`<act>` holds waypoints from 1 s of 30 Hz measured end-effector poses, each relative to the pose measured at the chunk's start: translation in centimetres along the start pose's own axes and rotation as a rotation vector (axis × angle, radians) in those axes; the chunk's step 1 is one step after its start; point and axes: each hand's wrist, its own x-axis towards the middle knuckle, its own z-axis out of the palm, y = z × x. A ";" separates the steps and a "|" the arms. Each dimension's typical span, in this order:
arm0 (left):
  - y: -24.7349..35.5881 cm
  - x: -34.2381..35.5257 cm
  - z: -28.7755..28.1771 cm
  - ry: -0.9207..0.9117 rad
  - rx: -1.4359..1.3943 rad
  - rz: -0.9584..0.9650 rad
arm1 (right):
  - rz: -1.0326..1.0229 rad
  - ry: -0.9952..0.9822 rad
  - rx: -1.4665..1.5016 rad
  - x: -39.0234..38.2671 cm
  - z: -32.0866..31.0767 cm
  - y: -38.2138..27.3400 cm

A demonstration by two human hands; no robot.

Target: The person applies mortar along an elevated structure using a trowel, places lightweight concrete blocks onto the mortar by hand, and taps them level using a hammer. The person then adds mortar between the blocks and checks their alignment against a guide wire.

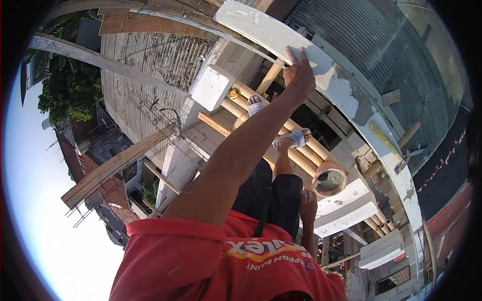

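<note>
My left hand [299, 75] reaches forward with its fingers stretched and slightly apart on the edge of a long white lightweight concrete block [261, 31]. The block lies on top of the wall. Lower down, beside my knee, my right hand [308, 208] looks curled. What it holds, if anything, I cannot make out. Just past it stands an orange bucket [315, 175] with grey mortar [331, 180] inside. My sandalled feet [293, 139] stand on bamboo poles [306, 160].
Another white block [211, 88] sits left of the poles, near a yellow tape measure [234, 93]. More blocks [346, 208] lie beyond the bucket. A yellow spirit level [382, 136] and a hammer [403, 163] rest on the wall top. Timber [118, 165] and rebar stick out left. Gaps open between poles.
</note>
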 end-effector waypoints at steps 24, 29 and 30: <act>-47.1 11.3 -9.1 0.460 -1.869 -0.518 | -0.795 0.173 0.250 18.2 4.4 -50.0; -46.5 19.0 -12.2 0.307 -1.865 -0.486 | -1.041 0.054 0.133 27.0 8.8 -61.3; -46.3 20.0 -12.5 0.293 -1.869 -0.482 | -1.160 0.040 0.177 29.0 10.2 -62.7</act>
